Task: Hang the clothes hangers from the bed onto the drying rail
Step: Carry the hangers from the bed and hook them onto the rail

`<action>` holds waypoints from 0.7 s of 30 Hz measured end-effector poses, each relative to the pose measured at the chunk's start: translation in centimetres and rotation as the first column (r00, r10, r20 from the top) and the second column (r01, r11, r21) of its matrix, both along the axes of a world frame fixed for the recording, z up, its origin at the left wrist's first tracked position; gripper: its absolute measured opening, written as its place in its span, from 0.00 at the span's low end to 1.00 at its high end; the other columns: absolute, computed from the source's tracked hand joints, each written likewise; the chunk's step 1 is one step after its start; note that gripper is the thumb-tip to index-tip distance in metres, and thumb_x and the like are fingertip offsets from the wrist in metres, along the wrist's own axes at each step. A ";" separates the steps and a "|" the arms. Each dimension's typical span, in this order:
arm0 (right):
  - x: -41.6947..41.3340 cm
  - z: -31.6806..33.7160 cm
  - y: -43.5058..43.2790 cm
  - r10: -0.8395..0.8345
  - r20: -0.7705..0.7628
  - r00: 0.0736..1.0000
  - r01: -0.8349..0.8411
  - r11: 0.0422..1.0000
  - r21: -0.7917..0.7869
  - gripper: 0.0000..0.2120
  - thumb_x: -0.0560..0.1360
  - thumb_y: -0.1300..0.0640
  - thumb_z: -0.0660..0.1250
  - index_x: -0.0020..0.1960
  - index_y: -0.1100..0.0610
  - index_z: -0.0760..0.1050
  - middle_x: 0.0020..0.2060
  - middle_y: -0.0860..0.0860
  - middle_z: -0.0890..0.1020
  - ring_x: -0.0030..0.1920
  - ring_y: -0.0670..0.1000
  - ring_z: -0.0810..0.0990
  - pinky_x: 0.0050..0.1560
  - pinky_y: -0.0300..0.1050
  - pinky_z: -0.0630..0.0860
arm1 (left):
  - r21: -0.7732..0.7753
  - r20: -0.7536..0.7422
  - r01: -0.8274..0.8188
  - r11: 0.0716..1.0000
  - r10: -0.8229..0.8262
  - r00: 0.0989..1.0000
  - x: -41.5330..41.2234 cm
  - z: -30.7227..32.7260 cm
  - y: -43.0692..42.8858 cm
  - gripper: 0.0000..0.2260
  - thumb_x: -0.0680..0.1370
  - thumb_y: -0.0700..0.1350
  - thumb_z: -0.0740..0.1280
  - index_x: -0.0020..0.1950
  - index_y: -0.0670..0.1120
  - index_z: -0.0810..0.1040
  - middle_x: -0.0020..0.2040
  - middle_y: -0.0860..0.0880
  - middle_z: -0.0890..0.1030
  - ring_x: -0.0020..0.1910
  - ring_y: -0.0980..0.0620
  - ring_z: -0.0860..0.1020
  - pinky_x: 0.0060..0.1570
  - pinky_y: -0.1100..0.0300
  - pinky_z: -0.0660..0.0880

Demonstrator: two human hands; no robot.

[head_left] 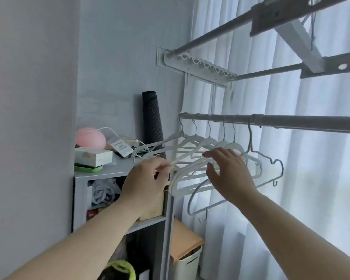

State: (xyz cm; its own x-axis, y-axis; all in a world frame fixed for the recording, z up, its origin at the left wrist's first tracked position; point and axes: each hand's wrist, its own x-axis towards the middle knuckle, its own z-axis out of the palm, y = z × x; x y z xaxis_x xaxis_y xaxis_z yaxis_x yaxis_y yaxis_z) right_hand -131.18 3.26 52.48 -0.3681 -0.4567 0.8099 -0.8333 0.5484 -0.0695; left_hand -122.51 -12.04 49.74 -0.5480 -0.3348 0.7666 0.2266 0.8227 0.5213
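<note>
A row of white plastic clothes hangers [192, 144] hangs by its hooks from the grey metal drying rail [291, 121]. The left hand [148, 178] pinches one hanger's arm tip between its fingers and thumb. The right hand [230, 174], fingers loosely spread, touches the bunch.

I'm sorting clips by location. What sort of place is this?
Probably a corner of a home, a bedroom or laundry nook by a window: a rail hung with hangers, sheer curtains, and a cluttered shelf.
</note>
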 end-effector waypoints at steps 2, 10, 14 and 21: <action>1.9 -0.5 -1.8 0.082 0.055 0.995 -0.087 0.992 0.089 0.14 0.75 0.60 0.59 0.59 0.57 0.76 0.53 0.52 0.81 0.54 0.56 0.78 0.55 0.45 0.72 | 0.044 0.035 -0.098 0.994 0.096 0.995 2.1 -1.2 -2.2 0.06 0.77 0.41 0.62 0.46 0.50 0.78 0.41 0.56 0.77 0.42 0.58 0.75 0.40 0.72 0.67; 10.7 -3.4 -8.7 0.190 0.214 0.958 -0.261 0.886 0.383 0.14 0.78 0.56 0.54 0.60 0.52 0.73 0.53 0.50 0.81 0.54 0.52 0.77 0.53 0.45 0.74 | 0.130 0.335 -0.403 0.906 0.343 0.878 16.3 -8.6 -10.2 0.13 0.78 0.43 0.61 0.36 0.59 0.70 0.34 0.60 0.76 0.46 0.53 0.78 0.45 0.62 0.71; 17.0 -5.9 -12.9 0.289 0.335 0.897 -0.408 0.834 0.372 0.13 0.78 0.57 0.55 0.60 0.53 0.74 0.48 0.48 0.80 0.54 0.51 0.78 0.48 0.40 0.73 | 0.168 0.477 -0.576 0.800 0.446 0.758 27.7 -13.2 -12.8 0.16 0.77 0.42 0.61 0.34 0.60 0.68 0.33 0.61 0.76 0.44 0.55 0.77 0.40 0.63 0.68; 32.4 -14.3 -20.3 0.420 0.535 0.733 -0.665 0.610 0.432 0.12 0.77 0.57 0.57 0.58 0.51 0.74 0.39 0.43 0.74 0.43 0.49 0.76 0.46 0.41 0.71 | 0.195 0.659 -0.862 0.467 0.589 0.468 51.5 -20.8 -11.9 0.12 0.79 0.43 0.58 0.37 0.56 0.69 0.37 0.57 0.76 0.44 0.55 0.75 0.42 0.64 0.68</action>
